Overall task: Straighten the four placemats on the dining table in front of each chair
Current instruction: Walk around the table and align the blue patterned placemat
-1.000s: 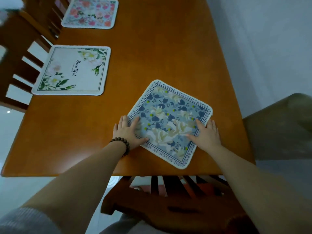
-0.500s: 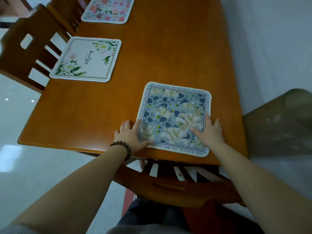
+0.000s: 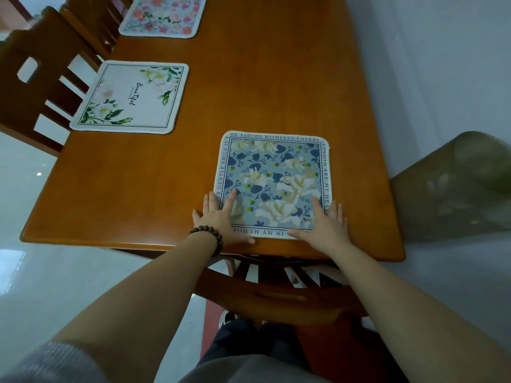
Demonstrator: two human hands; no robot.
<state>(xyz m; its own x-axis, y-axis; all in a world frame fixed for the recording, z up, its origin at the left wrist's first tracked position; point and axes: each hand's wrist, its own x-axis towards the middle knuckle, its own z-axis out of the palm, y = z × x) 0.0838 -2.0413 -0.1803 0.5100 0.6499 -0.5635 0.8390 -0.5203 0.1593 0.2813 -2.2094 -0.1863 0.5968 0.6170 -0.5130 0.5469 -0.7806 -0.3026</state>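
a blue flowered placemat is seen lying flat on the wooden table, near the table's 6 o'clock edge, its sides roughly square to that edge. a chair is tucked in just below it. the left hand is laid palm down on the mat's 7 o'clock corner, fingers spread, the outer ones resting past the mat's edge on the wood; a dark bead bracelet is worn at that wrist. the right hand is pressed flat on the 5 o'clock corner, fingers spread and slightly apart, the thumb lying along the mat's near border. nothing is pinched by either hand.

a white placemat with green leaves is set at 10 o'clock from the blue one, well apart, in front of a second chair. a pink flowered placemat is seen farther off at 11 o'clock, partly cut by the frame. only 3 mats are shown.
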